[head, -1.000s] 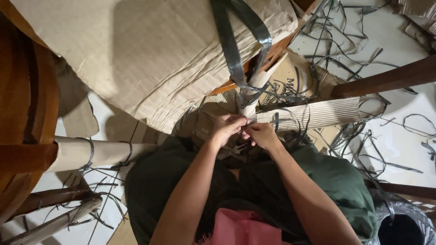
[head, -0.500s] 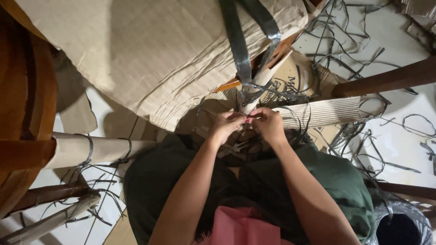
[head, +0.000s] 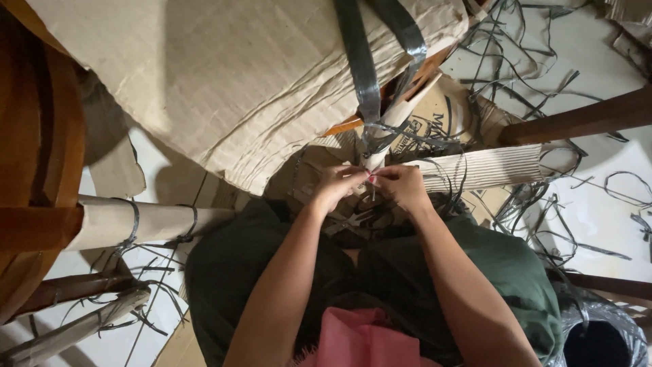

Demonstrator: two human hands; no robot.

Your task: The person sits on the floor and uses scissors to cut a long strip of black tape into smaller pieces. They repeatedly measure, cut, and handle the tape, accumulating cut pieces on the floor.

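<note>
Pinching a thin strap (head: 372, 178) between both sets of fingertips, my left hand (head: 337, 187) and right hand (head: 402, 185) meet just below the wrapped leg (head: 397, 115). Since a second ago they have crept closer together and nearer the leg's tip. Cardboard (head: 238, 81) lies at eleven o'clock, loose straps (head: 543, 204) at three.

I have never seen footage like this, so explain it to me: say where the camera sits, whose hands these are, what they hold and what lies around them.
The camera sits on a person's head, looking down past their lap. No machine here: the left hand and right hand are the person's own, meeting fingertip to fingertip on the end of a cardboard-wrapped furniture leg bound with dark strapping. What the fingertips pinch is too small to tell. Around them lie a large cardboard sheet, a corrugated roll, another wrapped leg and loose strap cuttings on the pale floor.
</note>
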